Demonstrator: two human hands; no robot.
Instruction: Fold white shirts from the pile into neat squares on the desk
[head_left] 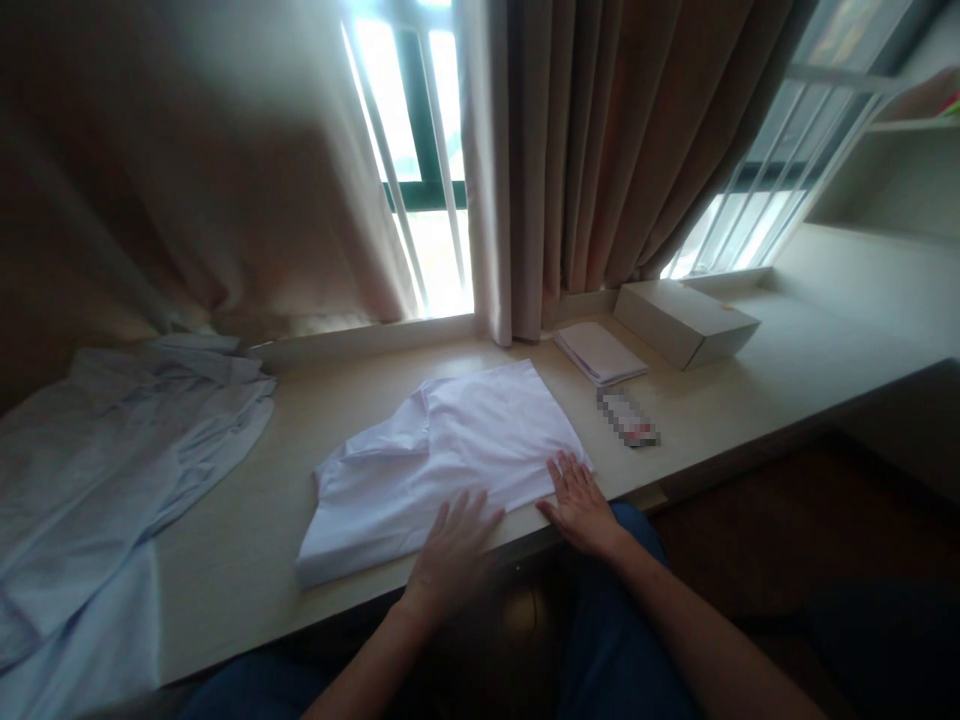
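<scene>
A white garment, partly folded and looking like a shirt (480,430), lies flat on the pale desk (225,560) before me. Its near edge runs close to the desk's front edge. My left hand (457,545) is over that near edge with fingers spread, slightly blurred; whether it presses on the cloth I cannot tell. At the garment's right-hand corner, my right hand (577,500) rests flat with its fingers stretched out on the fabric. Neither hand grips anything.
A heap of white clothes (150,440) covers the desk's left end and hangs over its front. Towards the back right are a folded white cloth (600,352), a pale box (686,322) and a pixelated flat object (628,417). Curtains (585,150) hang behind.
</scene>
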